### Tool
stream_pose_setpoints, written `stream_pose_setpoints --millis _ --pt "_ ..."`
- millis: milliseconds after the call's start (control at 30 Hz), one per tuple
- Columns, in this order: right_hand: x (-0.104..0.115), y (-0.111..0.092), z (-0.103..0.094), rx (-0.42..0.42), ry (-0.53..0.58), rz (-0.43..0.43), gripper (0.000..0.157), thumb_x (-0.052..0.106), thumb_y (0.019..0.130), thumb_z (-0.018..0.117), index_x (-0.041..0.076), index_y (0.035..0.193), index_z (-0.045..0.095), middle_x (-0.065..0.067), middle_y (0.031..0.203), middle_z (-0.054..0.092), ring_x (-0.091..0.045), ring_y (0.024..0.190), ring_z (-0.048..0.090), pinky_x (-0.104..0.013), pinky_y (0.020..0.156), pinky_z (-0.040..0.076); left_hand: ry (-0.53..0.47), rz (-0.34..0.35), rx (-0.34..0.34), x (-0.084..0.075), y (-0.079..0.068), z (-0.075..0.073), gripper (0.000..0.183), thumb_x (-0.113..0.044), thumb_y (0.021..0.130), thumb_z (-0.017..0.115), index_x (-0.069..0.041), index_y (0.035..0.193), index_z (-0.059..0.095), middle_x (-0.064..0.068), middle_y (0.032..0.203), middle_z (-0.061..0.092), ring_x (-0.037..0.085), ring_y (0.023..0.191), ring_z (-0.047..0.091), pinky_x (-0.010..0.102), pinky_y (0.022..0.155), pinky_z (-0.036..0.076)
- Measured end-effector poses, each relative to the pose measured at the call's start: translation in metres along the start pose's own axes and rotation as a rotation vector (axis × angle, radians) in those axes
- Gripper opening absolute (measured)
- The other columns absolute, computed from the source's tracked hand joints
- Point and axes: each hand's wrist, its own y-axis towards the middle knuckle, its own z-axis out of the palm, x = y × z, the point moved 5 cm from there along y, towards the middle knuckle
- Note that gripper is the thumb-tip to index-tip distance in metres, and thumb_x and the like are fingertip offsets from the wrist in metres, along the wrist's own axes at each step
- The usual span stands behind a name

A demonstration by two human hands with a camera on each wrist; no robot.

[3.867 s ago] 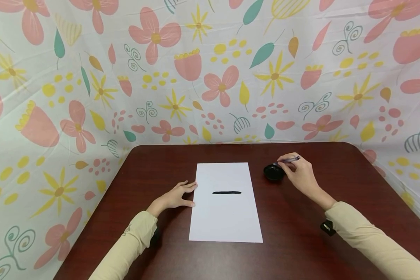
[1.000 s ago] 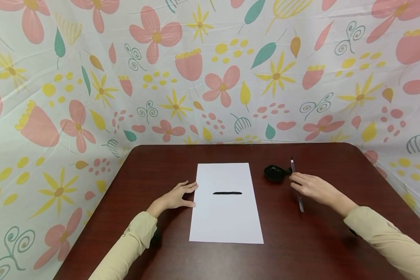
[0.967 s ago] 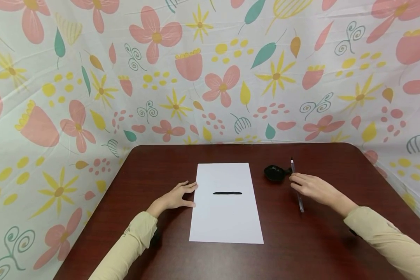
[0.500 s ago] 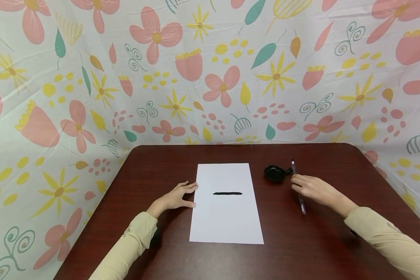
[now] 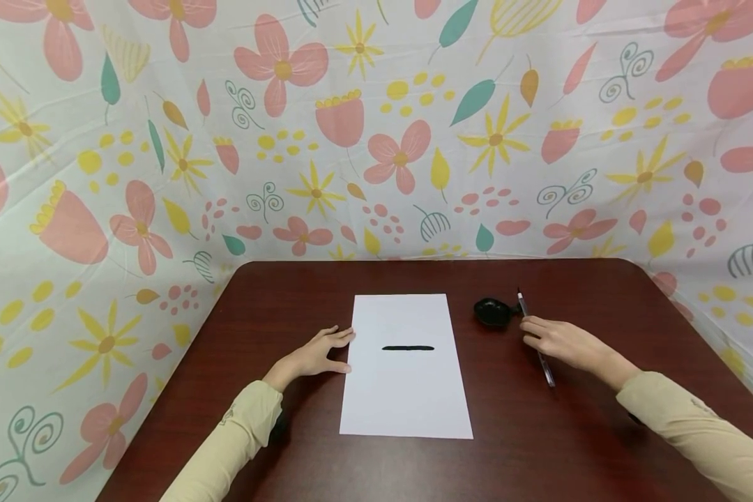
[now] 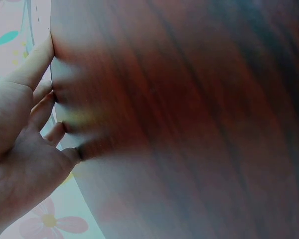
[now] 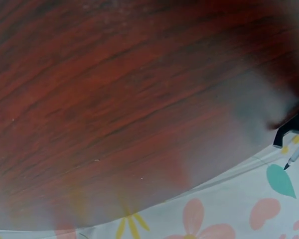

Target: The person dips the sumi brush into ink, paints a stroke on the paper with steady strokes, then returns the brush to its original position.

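Note:
A white sheet of paper [image 5: 401,397] with one thick black horizontal stroke [image 5: 408,348] lies on the table. My left hand [image 5: 310,355] rests at the paper's left edge, fingers spread, fingertips touching it. In the left wrist view the same hand [image 6: 25,129] shows its fingertips on the surface. My right hand [image 5: 565,345] holds a slim brush pen [image 5: 545,369] by its middle, dark tip pointing away from me. Just left of it is a black ink dish [image 5: 492,312] with a short handle. The right wrist view catches the pen's tip [image 7: 290,162] and a black hooked part [image 7: 288,128].
The dark red-brown wooden table [image 5: 288,293] has rounded far corners. A white cloth [image 5: 401,237] printed with flowers hangs behind it and along the sides.
Earlier my right hand held the brush pen over the ink dish; it has since moved right, beside the handle. Lately the pen's tip has swung slightly left. My left hand has stayed put.

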Motion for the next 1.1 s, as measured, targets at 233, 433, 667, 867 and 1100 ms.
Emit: stream_pose_setpoints --millis 233,433,667,867,1100 --pt "0.001 0.003 0.004 -0.012 0.039 -0.003 0.034 -0.004 0.059 0.075 0.001 0.092 0.072 -0.018 0.107 0.063 -0.031 0.100 0.060 -0.035 0.067 0.055 0.001 0.002 -0.006 0.001 0.001 0.000 0.075 -0.030 0.089 0.070 -0.006 0.150 0.034 0.010 0.160 0.026 0.042 0.148 0.011 0.061 0.113 0.023" --pt "0.002 0.005 0.006 -0.014 0.054 0.008 0.033 -0.006 0.060 0.078 0.003 0.091 0.071 -0.016 0.107 0.062 -0.029 0.100 0.059 -0.032 0.064 0.054 0.002 0.005 -0.003 0.001 0.001 0.000 0.074 -0.030 0.089 0.069 -0.006 0.150 0.034 0.010 0.160 0.026 0.043 0.148 0.010 0.061 0.114 0.023" --pt "0.000 0.006 0.010 -0.025 0.092 0.016 0.029 0.000 0.099 0.041 0.003 0.092 0.070 -0.016 0.106 0.061 -0.029 0.100 0.057 -0.031 0.062 0.053 -0.003 0.005 0.000 0.001 0.000 0.001 0.074 -0.029 0.089 0.069 -0.006 0.150 0.034 0.010 0.160 0.026 0.043 0.148 0.010 0.061 0.114 0.022" --pt "-0.001 0.008 0.011 -0.048 0.098 0.010 0.075 0.015 0.104 -0.005 0.004 0.089 0.068 -0.015 0.103 0.061 -0.027 0.096 0.056 -0.029 0.057 0.051 -0.004 0.002 0.005 0.001 0.001 0.001 0.074 -0.030 0.089 0.069 -0.006 0.150 0.034 0.009 0.160 0.026 0.042 0.148 0.010 0.060 0.114 0.022" --pt "-0.001 0.009 0.011 -0.048 0.111 -0.001 0.076 0.016 0.103 -0.005 0.006 0.089 0.069 -0.013 0.102 0.061 -0.026 0.095 0.056 -0.029 0.056 0.050 -0.004 -0.003 -0.001 0.002 0.001 0.001 0.074 -0.030 0.089 0.069 -0.007 0.150 0.034 0.009 0.160 0.026 0.042 0.148 0.010 0.060 0.114 0.023"
